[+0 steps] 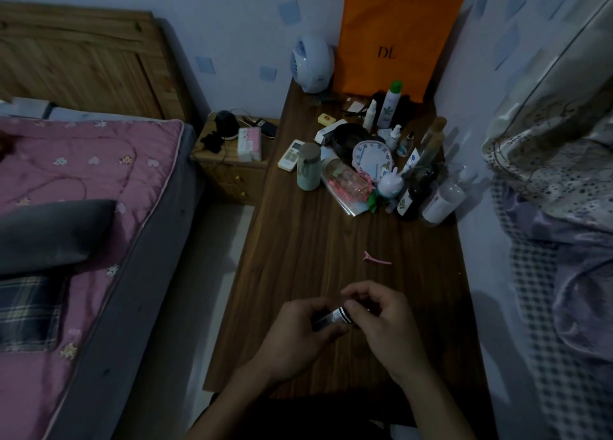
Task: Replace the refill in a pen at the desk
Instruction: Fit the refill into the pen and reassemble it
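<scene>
In the head view, one pen (332,319) is being held just above the near end of the desk (298,240), between two hands. Its long axis is running from lower left to upper right, and only a short banded stretch is showing, so which end is the tip cannot be told. The left hand (295,336) is curling its fingers round the lower-left part. The right hand (381,320) is pinching the upper-right part with bent fingertips.

One pink clip (377,259) is lying on the desk well beyond the hands. At the far end a crowd of bottles (391,103) is standing around one clock (371,157); their contents are too dim to tell. One orange bag (394,38) is leaning on the wall beside one fan (311,63).
</scene>
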{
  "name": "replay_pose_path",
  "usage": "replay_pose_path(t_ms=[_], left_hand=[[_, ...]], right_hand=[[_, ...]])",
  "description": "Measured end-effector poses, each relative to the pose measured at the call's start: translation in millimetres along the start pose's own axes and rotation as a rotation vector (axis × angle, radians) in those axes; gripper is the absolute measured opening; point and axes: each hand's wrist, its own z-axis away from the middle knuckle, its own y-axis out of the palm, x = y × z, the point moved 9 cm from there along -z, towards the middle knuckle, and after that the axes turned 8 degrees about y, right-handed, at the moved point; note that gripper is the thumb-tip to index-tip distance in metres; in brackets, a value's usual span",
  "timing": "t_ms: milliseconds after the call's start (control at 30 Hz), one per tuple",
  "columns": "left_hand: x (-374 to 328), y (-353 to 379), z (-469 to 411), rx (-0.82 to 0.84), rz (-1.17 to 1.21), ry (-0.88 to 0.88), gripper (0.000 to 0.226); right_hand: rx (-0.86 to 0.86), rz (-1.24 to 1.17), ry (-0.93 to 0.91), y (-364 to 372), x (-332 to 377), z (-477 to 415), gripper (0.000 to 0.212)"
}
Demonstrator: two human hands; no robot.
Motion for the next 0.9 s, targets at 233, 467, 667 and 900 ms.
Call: replay_pose_path(t_ms=[233,467,667,900], left_hand=[[0,0,0,0.031,-0.125,0.03,0.016],[-5,-1,1,0.039,-0.244,0.078,0.019],[-3,-2,1,0.026,-0.233,0.051,0.015],[5,-2,2,0.059,-0.135,-0.024,0.009]], right_hand=[[0.064,0.017,-0.01,3,3,1,0.017],[0.051,0.05,-0.005,1,-7,-3,0.011],[0.07,0.055,-0.016,0,-10,-5,0.015],[0.022,-0.034,-0.012,-5,-8,-4,0.018]])
